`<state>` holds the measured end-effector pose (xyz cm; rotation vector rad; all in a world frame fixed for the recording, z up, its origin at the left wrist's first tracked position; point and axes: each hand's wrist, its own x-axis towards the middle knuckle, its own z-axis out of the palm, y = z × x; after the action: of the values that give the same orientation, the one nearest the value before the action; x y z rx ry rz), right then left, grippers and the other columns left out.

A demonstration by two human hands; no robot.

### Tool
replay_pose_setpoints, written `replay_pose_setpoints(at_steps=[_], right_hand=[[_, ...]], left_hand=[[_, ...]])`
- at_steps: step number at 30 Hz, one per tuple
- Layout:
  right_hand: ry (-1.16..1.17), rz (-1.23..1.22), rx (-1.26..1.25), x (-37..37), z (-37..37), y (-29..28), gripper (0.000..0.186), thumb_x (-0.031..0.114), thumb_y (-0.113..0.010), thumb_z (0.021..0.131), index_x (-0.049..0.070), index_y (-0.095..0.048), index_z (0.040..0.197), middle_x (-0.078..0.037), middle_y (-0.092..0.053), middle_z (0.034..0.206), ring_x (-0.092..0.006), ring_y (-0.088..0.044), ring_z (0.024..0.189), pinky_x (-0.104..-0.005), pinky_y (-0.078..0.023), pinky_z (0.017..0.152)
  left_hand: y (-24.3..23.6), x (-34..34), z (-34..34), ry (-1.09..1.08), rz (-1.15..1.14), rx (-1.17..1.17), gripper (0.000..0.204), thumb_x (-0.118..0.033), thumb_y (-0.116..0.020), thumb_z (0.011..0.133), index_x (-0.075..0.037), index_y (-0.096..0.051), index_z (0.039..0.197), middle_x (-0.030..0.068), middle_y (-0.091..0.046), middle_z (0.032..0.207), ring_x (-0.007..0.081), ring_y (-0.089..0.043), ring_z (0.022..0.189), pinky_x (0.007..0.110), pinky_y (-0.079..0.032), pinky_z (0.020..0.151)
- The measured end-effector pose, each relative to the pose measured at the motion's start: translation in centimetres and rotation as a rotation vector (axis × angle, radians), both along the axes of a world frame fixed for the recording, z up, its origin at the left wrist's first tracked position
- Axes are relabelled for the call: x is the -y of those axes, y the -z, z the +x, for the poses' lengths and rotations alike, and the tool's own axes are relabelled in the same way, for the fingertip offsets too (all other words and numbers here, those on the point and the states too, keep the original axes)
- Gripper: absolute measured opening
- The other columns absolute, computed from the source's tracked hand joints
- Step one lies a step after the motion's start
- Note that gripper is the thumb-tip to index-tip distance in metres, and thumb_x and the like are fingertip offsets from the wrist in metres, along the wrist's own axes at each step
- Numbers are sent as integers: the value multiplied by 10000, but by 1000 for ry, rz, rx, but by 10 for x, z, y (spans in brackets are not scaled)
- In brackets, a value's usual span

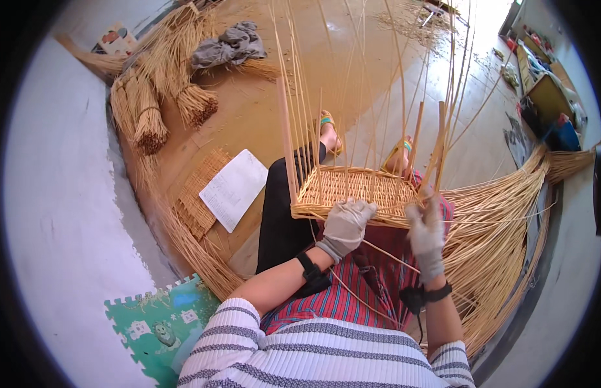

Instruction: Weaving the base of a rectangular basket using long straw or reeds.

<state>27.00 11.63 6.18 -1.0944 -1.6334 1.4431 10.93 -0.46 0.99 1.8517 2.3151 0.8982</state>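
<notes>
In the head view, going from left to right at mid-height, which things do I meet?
Bundled straw sheaves → white paper sheet → left hand on the woven basket base → right hand → loose straw pile.

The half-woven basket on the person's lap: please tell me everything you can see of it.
The half-woven basket is a flat rectangular base of pale straw-coloured wicker, tightly woven, with many thin upright stakes rising from its edges. It rests on the person's knees, tilted slightly toward them. The gloved left hand grips its near rim; the gloved right hand holds its right corner, by loose strands.
</notes>
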Motion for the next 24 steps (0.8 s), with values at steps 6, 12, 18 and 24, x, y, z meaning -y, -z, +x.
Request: replay_pose_setpoints(at_steps=[6, 12, 18, 24], right_hand=[[-122, 888, 448, -62, -91, -25, 639, -4, -658, 936, 173, -503, 1530, -125, -702, 1136, -267, -684, 865, -379, -568, 780], [-19, 608, 306, -43, 15, 3, 367, 68, -714, 926, 156, -696, 1281, -111, -745, 1030, -256, -727, 929, -373, -570, 834], [-137, 661, 456, -26, -22, -38, 447, 316, -748, 926, 94, -650, 1302, -165, -751, 1017, -351, -734, 945, -420, -580, 818], [-265, 546, 663, -44, -120, -17, 527, 393, -824, 860, 88, -618, 1237, -190, -745, 938, -373, -733, 888, -455, -563, 772]], left_hand=[[6, 4, 9, 21, 37, -195, 733, -342, -693, 938, -94, -421, 1572, 102, -610, 1170, 288, -620, 1115, 499, -450, 1035], [-1, 6, 4, -63, 66, -273, 510, -213, -665, 859, -187, -681, 1368, 67, -587, 1118, 283, -570, 1187, 599, -316, 1200], [0, -21, 33, -54, 41, -246, 334, -132, -651, 847, -159, -715, 1174, 100, -617, 1151, 289, -597, 1169, 559, -404, 1126], [0, -34, 21, 99, -159, -172, 276, -184, -705, 843, -141, -696, 1116, 94, -659, 1127, 291, -629, 1092, 456, -457, 961]])
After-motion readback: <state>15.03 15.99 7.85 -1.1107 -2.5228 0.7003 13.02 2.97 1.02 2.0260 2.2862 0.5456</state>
